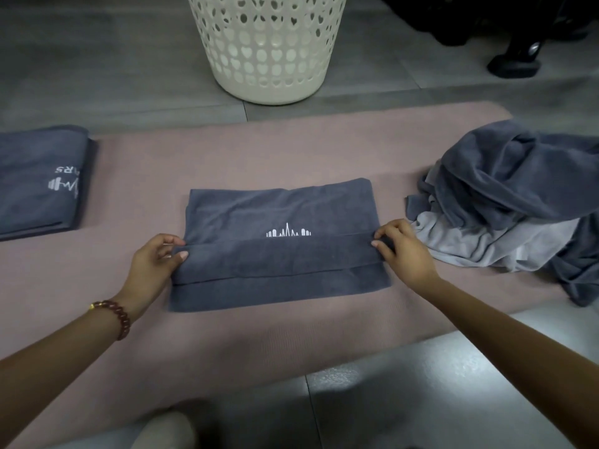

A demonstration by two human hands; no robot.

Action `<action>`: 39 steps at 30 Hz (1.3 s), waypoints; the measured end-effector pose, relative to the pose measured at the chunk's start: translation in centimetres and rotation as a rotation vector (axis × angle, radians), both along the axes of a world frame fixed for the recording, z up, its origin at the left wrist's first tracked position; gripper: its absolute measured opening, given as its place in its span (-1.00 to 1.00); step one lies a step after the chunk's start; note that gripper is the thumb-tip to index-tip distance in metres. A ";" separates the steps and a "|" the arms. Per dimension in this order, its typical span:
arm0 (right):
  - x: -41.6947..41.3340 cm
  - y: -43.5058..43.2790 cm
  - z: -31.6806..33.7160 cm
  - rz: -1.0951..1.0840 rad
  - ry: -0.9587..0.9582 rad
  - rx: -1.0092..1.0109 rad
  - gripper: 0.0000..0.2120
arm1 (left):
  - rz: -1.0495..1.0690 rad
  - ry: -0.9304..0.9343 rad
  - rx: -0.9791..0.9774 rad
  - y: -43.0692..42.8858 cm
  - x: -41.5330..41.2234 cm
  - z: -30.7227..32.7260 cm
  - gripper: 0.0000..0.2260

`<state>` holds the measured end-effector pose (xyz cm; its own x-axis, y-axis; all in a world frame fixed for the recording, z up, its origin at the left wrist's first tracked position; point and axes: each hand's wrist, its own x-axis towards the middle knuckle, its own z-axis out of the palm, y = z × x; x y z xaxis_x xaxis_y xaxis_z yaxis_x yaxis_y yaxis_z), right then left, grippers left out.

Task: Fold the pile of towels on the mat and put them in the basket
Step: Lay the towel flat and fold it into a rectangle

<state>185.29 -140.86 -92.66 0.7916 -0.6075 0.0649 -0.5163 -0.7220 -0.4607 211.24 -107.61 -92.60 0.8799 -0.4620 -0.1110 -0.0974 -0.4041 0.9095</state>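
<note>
A dark grey towel [278,215] with a white skyline logo lies flat in the middle of the pink mat [291,150]. Its near part is folded over into a band across the front. My left hand [155,264] pinches the left end of that fold, thumb on top. My right hand [405,251] pinches the right end the same way. A loose pile of dark and light grey towels [512,202] sits on the mat's right end. A folded grey towel [39,179] with a white logo lies at the left. The white perforated basket [265,47] stands beyond the mat.
Grey tiled floor [421,384] surrounds the mat. A black object on wheels [515,56] stands at the far right behind the mat. Something pale, perhaps my knee [165,429], shows at the bottom edge.
</note>
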 end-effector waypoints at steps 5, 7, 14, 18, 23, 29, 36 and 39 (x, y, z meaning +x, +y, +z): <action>-1.0 -0.5 -0.5 -0.012 0.099 0.109 -0.65 | -0.120 -0.010 0.064 1.0 0.4 0.0 -0.81; -1.1 -0.7 -0.6 -0.015 0.115 0.153 -0.70 | -0.180 0.000 0.103 1.2 0.5 0.2 -0.75; -1.2 -0.8 -1.1 -0.167 -0.120 0.454 -0.90 | -0.110 0.133 0.033 1.4 0.4 0.8 -0.67; -1.1 -0.6 -0.9 -0.265 -0.234 0.653 -0.89 | -0.037 0.199 -0.011 1.3 0.7 0.8 -0.73; -0.6 -0.5 -0.8 -0.380 -0.334 0.821 -0.91 | -0.025 0.172 0.029 1.2 1.3 1.1 -0.79; -0.3 -0.7 -0.9 -0.452 -0.364 0.919 -0.90 | -0.026 0.087 0.072 1.4 1.8 1.6 -0.84; 1.0 -1.1 2.7 -0.423 -0.445 0.848 -0.81 | -0.082 -0.060 0.090 0.7 3.3 4.3 -0.85; 2.7 -2.4 5.9 -0.394 -0.517 0.727 -0.79 | -0.019 -0.176 0.005 -1.1 4.8 6.9 -0.90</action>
